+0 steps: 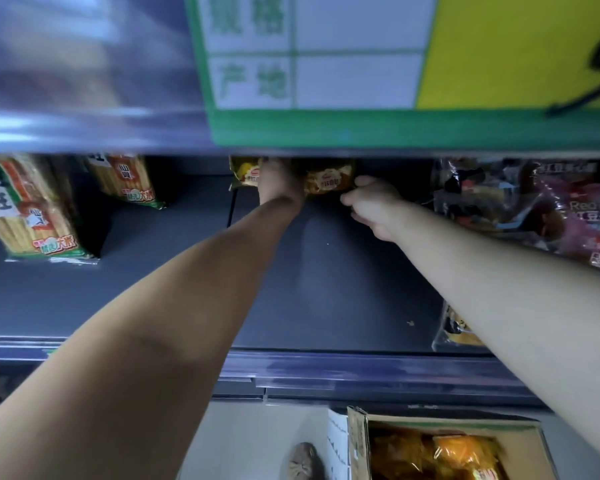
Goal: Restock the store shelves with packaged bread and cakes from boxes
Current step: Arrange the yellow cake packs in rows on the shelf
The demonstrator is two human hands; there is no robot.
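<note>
Bread pack at shelf rear edge is pinched by right hand. Left hand fingers are hidden; its state cannot be told.

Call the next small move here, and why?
Probably release and draw both hands back toward the box for more. The left hand and right hand are against two yellow bread packs at the rear of the shelf, which look placed. Bare surface lies in front, and the box holds orange packs.
</note>
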